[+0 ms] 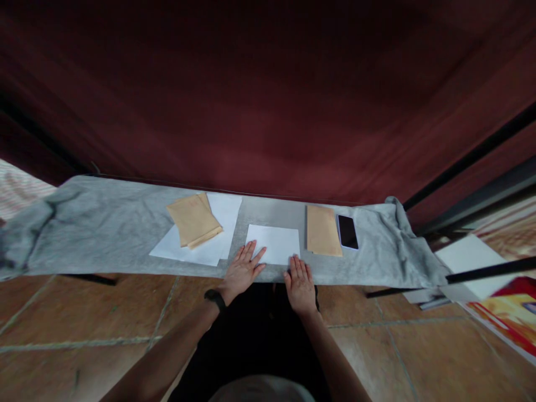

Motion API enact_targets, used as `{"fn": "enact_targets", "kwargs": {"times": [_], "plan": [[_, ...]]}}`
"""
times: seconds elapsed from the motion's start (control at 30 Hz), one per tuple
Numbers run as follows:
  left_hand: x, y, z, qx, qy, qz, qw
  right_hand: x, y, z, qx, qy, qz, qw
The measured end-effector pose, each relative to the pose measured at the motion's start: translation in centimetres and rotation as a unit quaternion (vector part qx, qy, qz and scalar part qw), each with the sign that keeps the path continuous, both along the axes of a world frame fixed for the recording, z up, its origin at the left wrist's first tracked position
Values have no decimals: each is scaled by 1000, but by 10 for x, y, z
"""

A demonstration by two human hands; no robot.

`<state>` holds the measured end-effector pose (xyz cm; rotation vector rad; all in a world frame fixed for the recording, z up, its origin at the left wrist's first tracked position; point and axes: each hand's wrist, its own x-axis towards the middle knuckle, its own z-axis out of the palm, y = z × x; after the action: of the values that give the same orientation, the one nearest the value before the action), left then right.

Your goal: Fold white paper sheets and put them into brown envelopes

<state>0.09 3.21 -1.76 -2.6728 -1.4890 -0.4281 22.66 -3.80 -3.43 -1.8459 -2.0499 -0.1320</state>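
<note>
A small white sheet of paper lies on the grey cloth in front of me. My left hand rests flat at its left edge with the fingers spread. At the sheet's lower right corner lies my right hand, palm down, fingers stretched out, holding nothing. To the left, a stack of brown envelopes sits askew on larger white sheets. On the right are more brown envelopes, in a neat pile, with a dark-screened phone beside them.
The grey cloth covers a long narrow table against a dark red surface. Black metal bars stand at the right. White boards and a colourful printed sheet are near the tiled floor at the right.
</note>
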Motion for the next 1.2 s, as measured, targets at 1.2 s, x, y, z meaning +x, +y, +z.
{"fn": "enact_targets", "kwargs": {"times": [1.2], "plan": [[4,-5,0,-3,32,10,999,-17,111,5,-77,-54,38,995]]}}
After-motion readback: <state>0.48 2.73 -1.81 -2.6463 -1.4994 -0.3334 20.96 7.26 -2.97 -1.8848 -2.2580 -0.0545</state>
